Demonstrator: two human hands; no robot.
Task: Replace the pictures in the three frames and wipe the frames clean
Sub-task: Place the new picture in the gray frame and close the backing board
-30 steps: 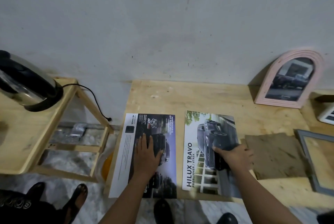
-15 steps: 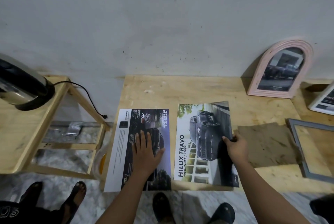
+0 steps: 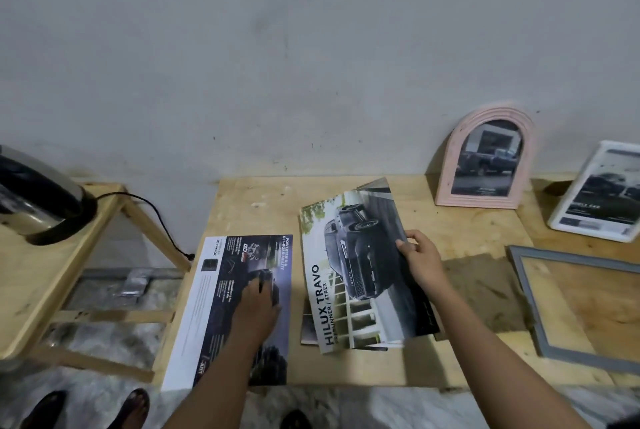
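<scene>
Roughly: kettle on a wooden stand far left, its cord trailing off the back. Sandalled feet on the floor below.

Table against the wall. At its back, a pink frame, arched, and a white frame lean upright, each with a dark truck picture inside. A grey frame lies flat at right with bare wood showing through it. A brown board lies between it and the brochure, partly under the right forearm.

The brochure sits mid-table, glossy, dark pickup on the cover, "HILUX TRAVO" along its left side. Its right edge is raised, and other pages peek out beneath. The right hand pinches that edge, thumb on top.

A sheet, dark print with a white margin, lies flat at left, overhanging the near table edge. The left hand presses flat on it, fingers blurred.
</scene>
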